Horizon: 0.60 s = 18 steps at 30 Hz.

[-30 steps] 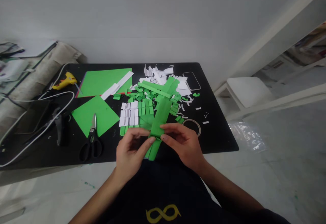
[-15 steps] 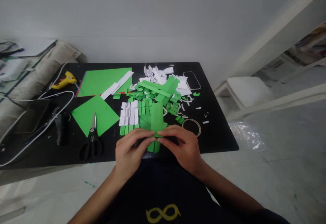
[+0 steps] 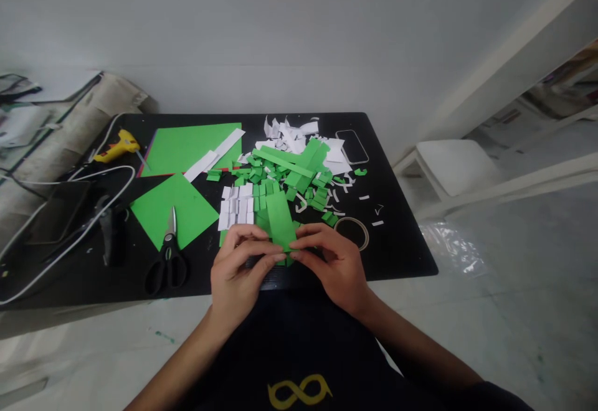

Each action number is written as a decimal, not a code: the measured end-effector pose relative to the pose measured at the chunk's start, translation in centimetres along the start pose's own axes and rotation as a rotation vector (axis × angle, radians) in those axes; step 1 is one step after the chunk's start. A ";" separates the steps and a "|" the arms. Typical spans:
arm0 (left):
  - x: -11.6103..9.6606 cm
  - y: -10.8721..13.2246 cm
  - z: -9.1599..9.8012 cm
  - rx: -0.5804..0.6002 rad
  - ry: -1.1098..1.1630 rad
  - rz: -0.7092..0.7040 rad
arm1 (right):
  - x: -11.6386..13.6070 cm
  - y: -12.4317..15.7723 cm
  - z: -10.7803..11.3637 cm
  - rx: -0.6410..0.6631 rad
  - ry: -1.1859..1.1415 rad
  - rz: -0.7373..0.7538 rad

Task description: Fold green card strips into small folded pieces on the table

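Both my hands meet near the front edge of the black table (image 3: 402,255), pinching a folded green paper strip (image 3: 280,221) between fingertips. My left hand (image 3: 238,271) grips its lower left edge, fingers curled. My right hand (image 3: 334,261) pinches the lower right edge. The strip stands up from my fingers toward the pile of green and white paper pieces (image 3: 280,171) behind it. Rows of small white folded pieces (image 3: 237,207) lie just left of the strip.
Black-handled scissors (image 3: 167,260) lie on a green square sheet (image 3: 172,208) at left. A larger green sheet (image 3: 191,147), a yellow glue gun (image 3: 115,147), white cables (image 3: 70,180), a tape ring (image 3: 351,231) and a phone (image 3: 351,146) are also on the table. A white stool (image 3: 451,165) stands at right.
The long green strip has been folded down shorter and shorter; its far end came toward me and its lower end no longer hangs past my fingers. Both hands moved slightly up the table.
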State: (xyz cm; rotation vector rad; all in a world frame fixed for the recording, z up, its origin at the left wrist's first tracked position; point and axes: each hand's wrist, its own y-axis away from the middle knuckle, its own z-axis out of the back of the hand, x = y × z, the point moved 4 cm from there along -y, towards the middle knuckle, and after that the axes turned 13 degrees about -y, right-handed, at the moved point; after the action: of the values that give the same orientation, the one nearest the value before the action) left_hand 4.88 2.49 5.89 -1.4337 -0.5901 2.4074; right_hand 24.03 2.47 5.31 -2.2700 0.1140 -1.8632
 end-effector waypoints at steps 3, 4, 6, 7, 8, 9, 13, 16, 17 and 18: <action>0.0 0.0 0.0 0.013 0.000 0.017 | -0.2 0.1 -0.1 -0.001 -0.052 -0.037; 0.0 0.0 0.1 0.013 -0.002 0.028 | -0.3 0.0 -0.2 -0.003 -0.077 -0.054; 0.1 -0.1 0.1 0.018 -0.003 0.050 | -0.3 0.0 -0.2 -0.012 -0.093 -0.070; 0.1 -0.2 0.1 0.020 0.000 0.053 | -0.2 -0.1 -0.2 -0.021 -0.069 -0.063; 0.1 -0.3 0.1 0.021 0.003 0.050 | -0.1 -0.1 -0.1 -0.029 -0.027 -0.045; 0.1 -0.3 0.1 0.021 0.006 0.042 | 0.2 -0.1 -0.1 -0.033 0.021 -0.029; 0.0 -0.3 0.1 0.004 -0.013 -0.048 | 0.9 0.0 -0.2 0.006 0.013 -0.100; -0.3 -0.2 0.3 0.001 -0.070 -0.178 | 1.1 0.0 -0.5 0.054 -0.158 -0.217; -0.4 -0.1 0.3 0.006 -0.092 -0.219 | 1.0 0.0 -0.5 0.051 -0.200 -0.249; -0.5 -0.1 0.4 0.015 -0.113 -0.256 | 0.9 -0.1 -0.5 0.038 -0.232 -0.278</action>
State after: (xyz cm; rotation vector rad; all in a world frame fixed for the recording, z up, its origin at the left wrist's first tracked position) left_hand 4.74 2.26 6.43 -1.1437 -0.7323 2.2941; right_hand 23.69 2.32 6.32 -2.5626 -0.2829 -1.6831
